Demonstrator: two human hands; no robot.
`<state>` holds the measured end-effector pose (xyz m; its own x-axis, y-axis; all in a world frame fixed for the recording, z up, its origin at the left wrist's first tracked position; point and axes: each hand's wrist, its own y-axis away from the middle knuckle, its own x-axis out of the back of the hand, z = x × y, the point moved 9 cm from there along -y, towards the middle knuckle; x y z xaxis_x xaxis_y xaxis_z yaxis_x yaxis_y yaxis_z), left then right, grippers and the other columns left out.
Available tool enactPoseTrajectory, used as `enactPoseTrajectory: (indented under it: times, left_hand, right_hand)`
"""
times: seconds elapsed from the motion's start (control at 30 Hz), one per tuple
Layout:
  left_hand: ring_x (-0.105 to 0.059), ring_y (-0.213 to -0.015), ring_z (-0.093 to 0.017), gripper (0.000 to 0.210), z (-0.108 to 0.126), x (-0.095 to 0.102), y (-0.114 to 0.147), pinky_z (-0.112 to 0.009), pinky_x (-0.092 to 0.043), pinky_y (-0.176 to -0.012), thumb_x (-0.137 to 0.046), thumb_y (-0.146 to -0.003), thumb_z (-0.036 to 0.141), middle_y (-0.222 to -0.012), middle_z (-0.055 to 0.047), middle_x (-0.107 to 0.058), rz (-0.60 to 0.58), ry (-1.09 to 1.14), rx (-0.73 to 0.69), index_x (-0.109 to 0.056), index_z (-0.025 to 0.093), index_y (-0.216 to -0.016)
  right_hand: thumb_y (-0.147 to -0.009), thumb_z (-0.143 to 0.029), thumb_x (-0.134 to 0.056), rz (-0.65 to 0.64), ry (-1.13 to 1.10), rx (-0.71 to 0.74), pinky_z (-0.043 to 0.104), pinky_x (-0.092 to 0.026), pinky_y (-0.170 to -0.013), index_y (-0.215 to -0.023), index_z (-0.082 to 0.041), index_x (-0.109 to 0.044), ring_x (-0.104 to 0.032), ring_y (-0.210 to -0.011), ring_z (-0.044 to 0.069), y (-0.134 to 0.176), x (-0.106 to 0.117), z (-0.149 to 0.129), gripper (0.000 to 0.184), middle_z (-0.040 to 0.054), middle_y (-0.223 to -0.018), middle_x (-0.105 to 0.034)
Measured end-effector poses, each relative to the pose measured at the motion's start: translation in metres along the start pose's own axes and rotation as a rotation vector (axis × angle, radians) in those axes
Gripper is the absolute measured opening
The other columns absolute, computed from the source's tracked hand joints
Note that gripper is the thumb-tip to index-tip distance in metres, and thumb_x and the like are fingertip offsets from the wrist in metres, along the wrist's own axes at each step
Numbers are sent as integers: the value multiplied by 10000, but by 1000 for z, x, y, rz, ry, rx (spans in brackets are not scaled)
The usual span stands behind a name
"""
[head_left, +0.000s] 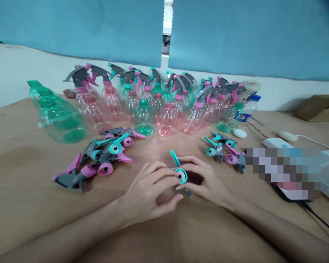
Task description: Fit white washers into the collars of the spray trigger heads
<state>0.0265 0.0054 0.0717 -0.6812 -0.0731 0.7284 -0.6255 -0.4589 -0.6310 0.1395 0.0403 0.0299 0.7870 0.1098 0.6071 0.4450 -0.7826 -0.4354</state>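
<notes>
- Grips a teal-and-grey spray head [184,176] with the right hand [208,179], with fingers above and thumb below
- Touches the mouth of its collar with fingertips of the left hand [153,186], but with that thumb apart, so not clamped on
- Holds it over the near part of the table [164,237], in front of the bottles [144,118] and between two groups of loose spray heads [96,155]; cannot tell whether touching the wood
- Probably weighs little, being plastic by the look of it
- Looks stiff in body and collar, but likely to swing at the teal lever [174,157] under a squeeze
- May slip or turn a little, being smooth and round
- Best taken around the collar or grey body, clear of the thin lever, probably the weakest part
</notes>
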Motion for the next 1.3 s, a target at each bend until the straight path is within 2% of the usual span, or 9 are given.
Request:
enactPoseTrajectory:
  times: [0.17, 0.37, 0.53, 0.67, 0.8, 1.03, 1.17, 1.3]
  left_hand:
    - [-560, -897, -204, 162, 1, -1, -1, -332, -450, -760, -605, -824, 246, -987, -51, -698, -9, 5, 4, -622, 187, -974]
    - [-535, -934, -190, 143, -1, -7, 0, -317, -420, -806, -575, -853, 207, -1015, -26, -685, -76, -11, 31, -622, 212, -988]
    - [-519, -911, -186, 106, -2, -15, 2, -307, -401, -783, -556, -869, 208, -958, -16, -687, -129, 2, 51, -617, 206, -955]
    - [-506, -908, -195, 122, -1, -16, 2, -317, -392, -777, -552, -873, 202, -968, -12, -688, -145, 10, 47, -609, 200, -981]
    - [-516, -886, -193, 111, 0, -13, 1, -316, -405, -755, -565, -862, 198, -947, -22, -679, -119, 8, 22, -608, 197, -964]
    - [-528, -859, -182, 105, -2, 1, 0, -320, -461, -770, -613, -810, 179, -947, -73, -596, 21, 10, 0, -632, 181, -913]
    - [-536, -880, -184, 90, -5, 4, -1, -330, -467, -781, -607, -819, 181, -939, -69, -586, 34, 7, 8, -636, 189, -904]
    - [-531, -891, -190, 167, -12, 2, -1, -333, -477, -757, -613, -819, 212, -980, -68, -572, 32, 4, 59, -622, 207, -986]
  right_hand:
    - [-774, -355, -694, -4, 7, 10, 408, -472, -944, -1031, -236, -664, -550, -1146, 243, 0, 0, -1, 285, 83, -1190, -580]
    - [-809, -315, -654, -22, 26, 44, 417, -470, -952, -1065, -238, -644, -532, -1170, 253, 1, -2, -2, 268, 90, -1203, -567]
    - [-804, -288, -655, -61, 58, 107, 431, -456, -981, -1074, -241, -638, -496, -1212, 263, 2, -7, -8, 275, 92, -1237, -544]
    - [-802, -277, -657, -63, 63, 102, 429, -461, -981, -1063, -238, -639, -507, -1200, 255, 2, -8, -8, 265, 90, -1233, -544]
    - [-800, -283, -664, -56, 69, 109, 425, -463, -978, -1056, -225, -643, -498, -1208, 255, 2, -7, -8, 263, 96, -1234, -543]
    - [-816, -327, -653, -32, 21, 74, 426, -473, -963, -1077, -248, -641, -527, -1179, 251, 2, -3, -6, 273, 89, -1225, -554]
    - [-821, -341, -648, -18, 6, 50, 409, -475, -956, -1075, -240, -652, -541, -1161, 248, 1, -1, -6, 274, 89, -1206, -567]
    - [-818, -350, -653, -18, -10, 37, 419, -477, -950, -1082, -239, -649, -551, -1151, 250, 1, -1, -4, 287, 92, -1210, -569]
